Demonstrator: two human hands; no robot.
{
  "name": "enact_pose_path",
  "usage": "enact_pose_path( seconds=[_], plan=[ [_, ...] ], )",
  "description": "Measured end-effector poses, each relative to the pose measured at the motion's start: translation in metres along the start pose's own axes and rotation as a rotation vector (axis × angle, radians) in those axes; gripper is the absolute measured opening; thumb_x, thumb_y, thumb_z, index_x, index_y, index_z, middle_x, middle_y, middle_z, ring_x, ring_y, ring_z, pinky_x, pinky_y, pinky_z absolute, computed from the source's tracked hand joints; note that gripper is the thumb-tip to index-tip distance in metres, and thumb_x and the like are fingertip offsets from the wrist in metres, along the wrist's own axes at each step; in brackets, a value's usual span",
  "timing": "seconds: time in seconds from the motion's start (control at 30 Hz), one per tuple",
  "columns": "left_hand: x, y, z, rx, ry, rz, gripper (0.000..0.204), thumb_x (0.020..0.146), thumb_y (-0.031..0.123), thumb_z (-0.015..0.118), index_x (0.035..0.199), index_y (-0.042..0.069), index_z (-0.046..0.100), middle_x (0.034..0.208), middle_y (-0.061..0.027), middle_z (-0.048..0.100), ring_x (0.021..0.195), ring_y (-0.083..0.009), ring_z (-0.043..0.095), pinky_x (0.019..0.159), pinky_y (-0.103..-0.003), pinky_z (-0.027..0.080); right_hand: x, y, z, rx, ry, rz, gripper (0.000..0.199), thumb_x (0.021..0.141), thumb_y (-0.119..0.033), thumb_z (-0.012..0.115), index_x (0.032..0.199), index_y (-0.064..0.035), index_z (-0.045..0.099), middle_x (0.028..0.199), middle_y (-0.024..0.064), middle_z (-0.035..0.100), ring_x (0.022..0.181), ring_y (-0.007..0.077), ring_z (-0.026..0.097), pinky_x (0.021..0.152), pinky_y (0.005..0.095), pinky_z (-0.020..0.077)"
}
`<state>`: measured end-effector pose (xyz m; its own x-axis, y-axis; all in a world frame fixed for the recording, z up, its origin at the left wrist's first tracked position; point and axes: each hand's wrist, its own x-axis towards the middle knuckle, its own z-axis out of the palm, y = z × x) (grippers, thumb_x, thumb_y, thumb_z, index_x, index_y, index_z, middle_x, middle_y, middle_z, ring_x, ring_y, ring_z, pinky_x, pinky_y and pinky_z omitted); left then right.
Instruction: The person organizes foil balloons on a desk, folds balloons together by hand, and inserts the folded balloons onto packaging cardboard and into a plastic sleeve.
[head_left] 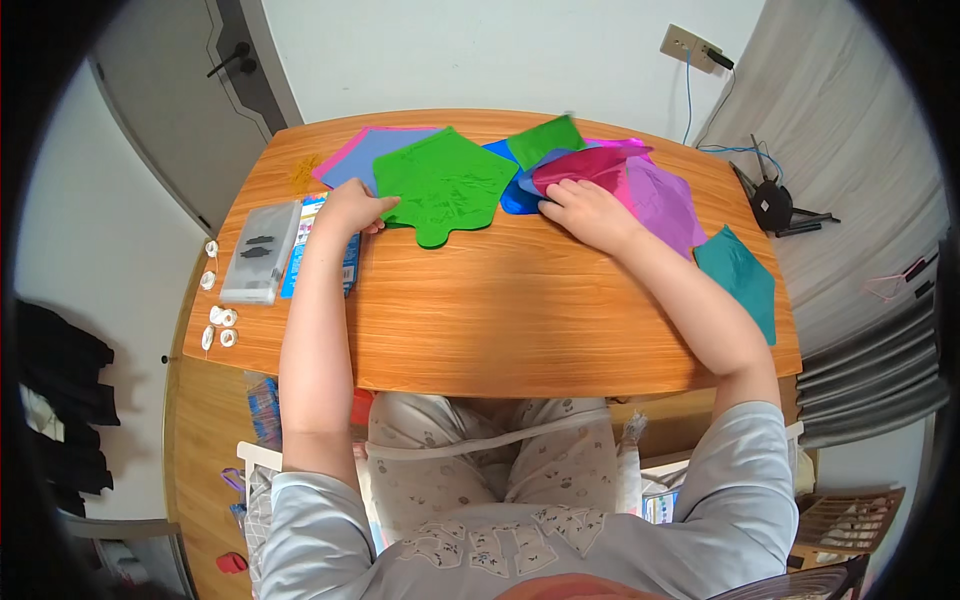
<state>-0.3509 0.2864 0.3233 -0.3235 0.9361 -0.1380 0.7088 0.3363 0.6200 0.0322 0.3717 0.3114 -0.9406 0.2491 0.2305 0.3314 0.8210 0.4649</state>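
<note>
Green sheet (445, 185), crimson sheet (590, 166), hands (351, 208) (590, 214) apart, one on each

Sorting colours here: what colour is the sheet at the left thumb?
The sheet is green, clearest in the head view.

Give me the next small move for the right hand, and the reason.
Probably lift the red sheet clear of the purple sheet with the right hand: its fingers are at the red sheet's near edge, the two sheets overlap, and the left hand is at the large green sheet.
</note>
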Motion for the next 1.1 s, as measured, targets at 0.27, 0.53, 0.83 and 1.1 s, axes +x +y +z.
enact_pose_path(
  seconds=[0.27, 0.53, 0.83, 1.1],
  plan=[
    [-0.011, 0.016, 0.022, 0.391, 0.253, 0.412, 0.059, 0.083, 0.056, 0.073, 0.12, 0.01, 0.068, 0.133, -0.0154, 0.063, 0.123, -0.0312, 0.058, 0.102, -0.046, 0.046, 0.024, -0.015, 0.021, 0.212, 0.065, 0.155, 0.029, 0.09, -0.015, 0.06, 0.117, -0.0088, 0.068, 0.1, 0.0101, 0.059, 0.101, 0.0271, 0.06, 0.085, 0.0395, 0.0515],
    [-0.015, 0.02, 0.046, 0.45, 0.048, 0.48, 0.08, 0.081, 0.07, 0.065, 0.141, 0.018, 0.059, 0.146, -0.0161, 0.052, 0.14, -0.0333, 0.043, 0.115, -0.05, 0.033, 0.036, -0.022, 0.03, 0.574, 0.148, 0.392, 0.019, 0.089, -0.018, 0.069, 0.102, -0.0041, 0.072, 0.097, 0.0151, 0.062, 0.095, 0.0346, 0.061, 0.083, 0.0445, 0.0517],
    [-0.025, 0.051, 0.052, 0.499, 0.136, 0.413, 0.08, 0.082, 0.066, 0.067, 0.141, 0.013, 0.059, 0.146, -0.0158, 0.053, 0.137, -0.0348, 0.046, 0.112, -0.045, 0.037, 0.032, 0.005, 0.045, 0.54, 0.37, 0.441, 0.016, 0.09, -0.016, 0.068, 0.093, -0.0006, 0.072, 0.089, 0.0146, 0.064, 0.085, 0.0335, 0.062, 0.074, 0.0426, 0.0504],
    [-0.044, 0.105, 0.112, -0.56, -0.071, 0.384, 0.06, 0.096, 0.04, 0.068, 0.141, 0.004, 0.055, 0.134, -0.0111, 0.061, 0.126, -0.023, 0.055, 0.103, -0.029, 0.044, 0.022, -0.016, -0.015, 0.861, 0.637, 0.599, 0.014, 0.091, -0.013, 0.07, 0.098, -0.0014, 0.073, 0.083, 0.0122, 0.062, 0.075, 0.0261, 0.059, 0.065, 0.0346, 0.0467]
  ],
)
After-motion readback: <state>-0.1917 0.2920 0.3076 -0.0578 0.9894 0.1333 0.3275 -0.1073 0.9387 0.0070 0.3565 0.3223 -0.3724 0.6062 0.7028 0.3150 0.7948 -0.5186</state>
